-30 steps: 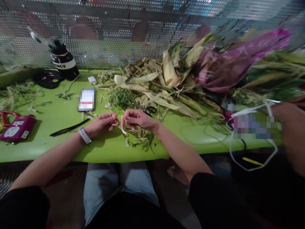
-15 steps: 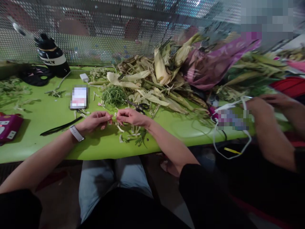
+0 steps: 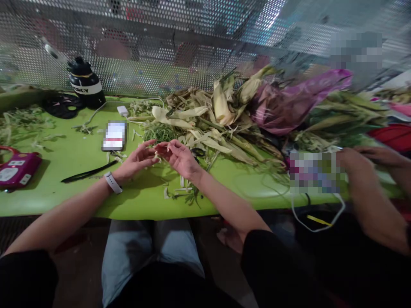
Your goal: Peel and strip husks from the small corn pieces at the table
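Observation:
My left hand (image 3: pixel 138 160) is over the green table (image 3: pixel 231 188), its fingers stretched out and parted from the thumb. A small pale scrap (image 3: pixel 157 155) shows near its thumb tip; I cannot tell whether it is gripped. Close beside it, my right hand (image 3: pixel 183 160) is turned partly palm up, with thumb and fingertips pinched together. What that pinch holds is too small to make out. Just behind the hands lie a heap of thin green strands (image 3: pixel 158 131) and dark-handled scissors (image 3: pixel 199 152), partly hidden. Pale plant trimmings (image 3: pixel 181 190) are scattered below my right hand.
Dry corn husks (image 3: pixel 205 113) and a pink plastic bag (image 3: pixel 276 107) are heaped at the back. A phone (image 3: pixel 114 136), black strap (image 3: pixel 85 173), black bottle (image 3: pixel 87 87) and purple box (image 3: pixel 21 170) are to the left. Another person's arm (image 3: pixel 369 192) reaches in at the right.
My left fingers have spread from a closed pinch. My right hand has rolled palm upward, still pinched. The view has shifted a little, moving the scene right and down.

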The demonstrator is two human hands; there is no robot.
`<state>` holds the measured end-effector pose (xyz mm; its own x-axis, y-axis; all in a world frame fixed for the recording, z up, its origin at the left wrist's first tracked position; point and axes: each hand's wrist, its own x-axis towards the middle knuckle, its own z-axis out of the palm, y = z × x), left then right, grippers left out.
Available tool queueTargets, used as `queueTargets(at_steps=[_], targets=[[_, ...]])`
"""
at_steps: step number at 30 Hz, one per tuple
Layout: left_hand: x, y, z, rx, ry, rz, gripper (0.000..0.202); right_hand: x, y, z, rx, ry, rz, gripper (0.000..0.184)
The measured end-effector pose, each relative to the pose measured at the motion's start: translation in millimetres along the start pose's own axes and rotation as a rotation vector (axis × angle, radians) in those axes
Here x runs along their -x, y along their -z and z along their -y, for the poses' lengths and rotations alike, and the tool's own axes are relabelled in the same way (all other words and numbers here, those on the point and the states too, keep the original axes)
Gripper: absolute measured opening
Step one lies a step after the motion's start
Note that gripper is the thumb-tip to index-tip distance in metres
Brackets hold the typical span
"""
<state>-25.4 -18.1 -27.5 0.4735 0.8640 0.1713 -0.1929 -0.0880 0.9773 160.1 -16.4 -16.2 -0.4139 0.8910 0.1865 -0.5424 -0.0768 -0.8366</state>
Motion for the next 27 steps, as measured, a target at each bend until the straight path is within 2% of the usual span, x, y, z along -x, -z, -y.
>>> queueTargets(at_steps=[4,6,8,10,12,14,16,19,22,27], targets=[[-1.4,4.5,4.2,-0.006,-0.001,-0.034,0.033,-2.1,0.3,6.7,-0.068,-0.034,0.001,0.025],[-0.5,6.8,2.9,-0.023,0.056,-0.075,0.031,-5.2,7.5,13.8,-0.01,-0.015,-0.056,0.024],[1.0,8.9,-0.4,-0.051,0.11,-0.113,0.037,-7.6,21.0,27.5,0.119,0.034,-0.172,0.023],[2.2,10.9,-4.6,-0.081,0.128,-0.166,0.041,-7.0,38.9,47.2,0.416,0.076,-0.294,0.028],[2.6,12.8,-8.3,-0.093,0.124,-0.232,0.041,-2.7,57.2,68.2,0.947,0.049,-0.347,0.025],[2.4,14.5,-10.6,-0.083,0.117,-0.285,0.038,3.3,71.7,84.1,1.48,-0.084,-0.368,0.019],[2.0,16.2,-11.7,-0.06,0.111,-0.308,0.034,7.9,80.6,91.2,1.743,-0.288,-0.244,0.014],[1.4,18.4,-12.2,-0.03,0.125,-0.333,0.033,8.4,85.0,88.2,1.897,-0.435,-0.133,0.022],[1.0,19.3,-12.8,0.007,0.162,-0.343,0.033,4.7,84.4,79.3,1.961,-0.464,-0.131,0.03],[0.6,18.7,-13.2,0.061,0.176,-0.312,0.037,2.3,82.2,73.8,1.993,-0.524,-0.119,0.026]])
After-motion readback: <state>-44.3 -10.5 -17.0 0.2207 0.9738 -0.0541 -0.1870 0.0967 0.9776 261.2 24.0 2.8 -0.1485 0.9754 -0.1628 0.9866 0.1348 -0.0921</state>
